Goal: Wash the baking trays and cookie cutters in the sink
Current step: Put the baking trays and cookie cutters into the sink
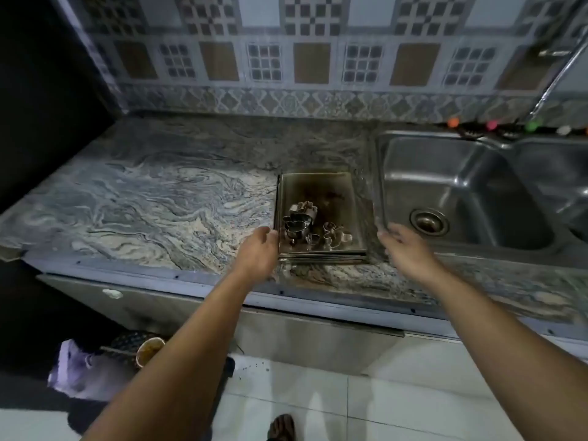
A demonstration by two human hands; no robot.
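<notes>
A stack of stained metal baking trays (327, 189) lies on the marble counter (165, 198), just left of the steel sink (451, 198). Several metal cookie cutters (300, 222) sit in the top tray near its front edge. My left hand (259, 254) is at the tray's front left corner, fingers relaxed, with nothing held. My right hand (405, 249) hovers a little right of the tray's front right corner, over the sink's rim, fingers spread and empty.
The sink has two basins with a drain (429, 221) in the left one. A tap spout (553, 81) reaches in from the upper right. Small coloured objects (491, 125) line the wall behind the sink. Bags and a container (149, 350) sit on the floor at lower left.
</notes>
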